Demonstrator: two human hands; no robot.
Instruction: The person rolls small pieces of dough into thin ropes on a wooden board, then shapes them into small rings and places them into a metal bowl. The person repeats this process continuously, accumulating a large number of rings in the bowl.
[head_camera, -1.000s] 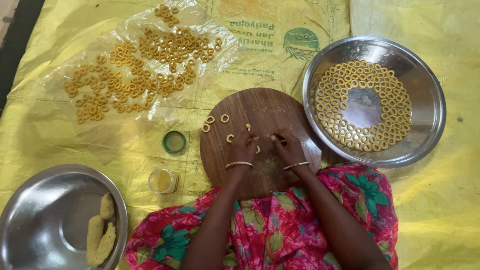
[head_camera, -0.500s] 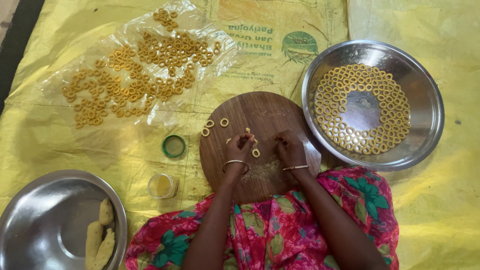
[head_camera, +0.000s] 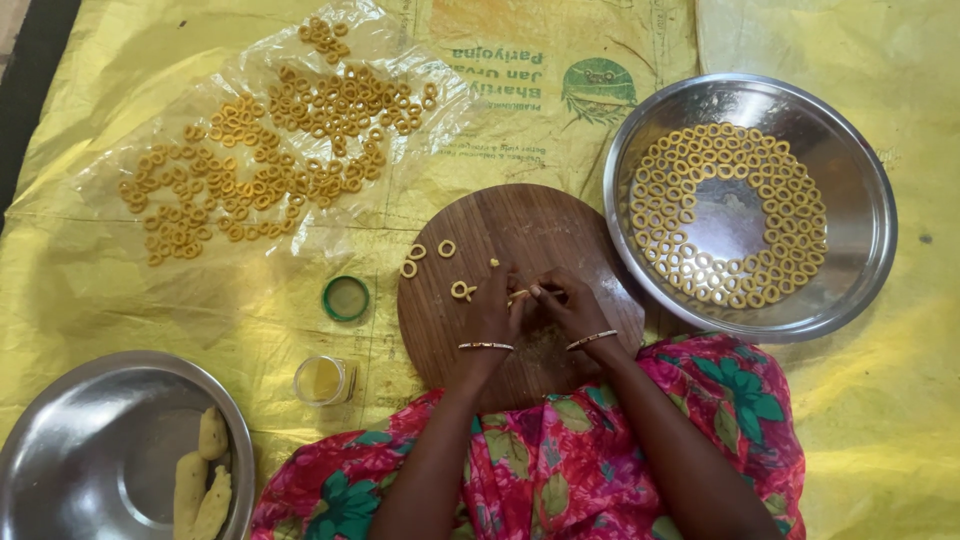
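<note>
While both hands meet on round board (head_camera: 520, 230), left hand (head_camera: 492, 318) and right hand (head_camera: 570, 305) pinch thin dough strip (head_camera: 518, 294), seemingly. Best curl ends evenly, press join firmly. Finished rings (head_camera: 428, 255) beside.

Yellow sheet (head_camera: 90, 290) under wooden board (head_camera: 540, 225)

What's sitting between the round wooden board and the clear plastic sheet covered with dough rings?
In the head view, only a green round lid lies on the yellow mat between round wooden board and clear plastic sheet.

new dough ring (head_camera: 461, 290) beside left hand (head_camera: 492, 315)
</note>
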